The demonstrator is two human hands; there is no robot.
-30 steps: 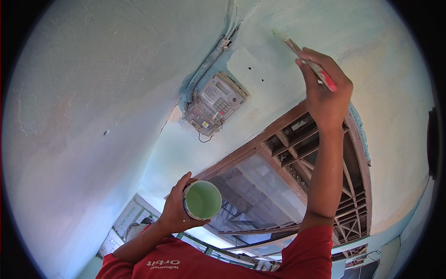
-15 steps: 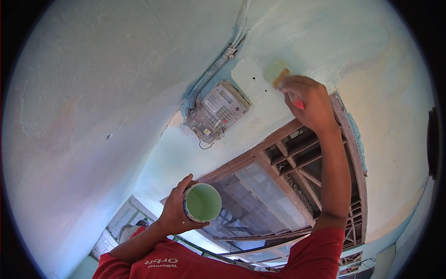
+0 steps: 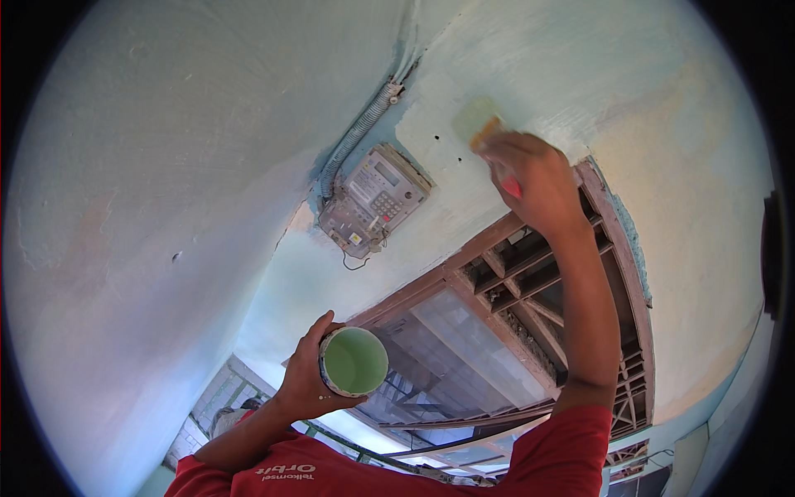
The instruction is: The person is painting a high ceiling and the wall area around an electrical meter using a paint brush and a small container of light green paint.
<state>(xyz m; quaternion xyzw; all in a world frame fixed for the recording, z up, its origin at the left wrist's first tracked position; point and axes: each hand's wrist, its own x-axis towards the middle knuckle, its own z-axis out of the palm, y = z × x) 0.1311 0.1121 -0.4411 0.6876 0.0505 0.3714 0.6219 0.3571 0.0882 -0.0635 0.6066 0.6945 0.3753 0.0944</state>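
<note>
My left hand [image 3: 304,377] is closed round a small round tub [image 3: 324,369] at the lower middle. Pale green paint [image 3: 352,362] lies inside it. Raised high on the right, my right hand [image 3: 534,178] grips a paintbrush [image 3: 489,132] with a red part showing below the fingers. The brush's pale, paint-coated bristles are against the wall [image 3: 422,215], right of two small dark holes; motion blurs them a little. Most of the brush handle is hidden by my fingers.
An electricity meter [image 3: 377,199] with a keypad is fixed to the wall left of the brush. A grey corrugated conduit [image 3: 356,137] runs up from it. Below my right hand is a brown wooden window frame [image 3: 464,257] with glass and slats. Another wall [image 3: 141,182] meets this one at left.
The whole view has shifted slightly, so the meter and window sit further left. The brush remains on the wall right of the holes, and both hands keep their holds.
</note>
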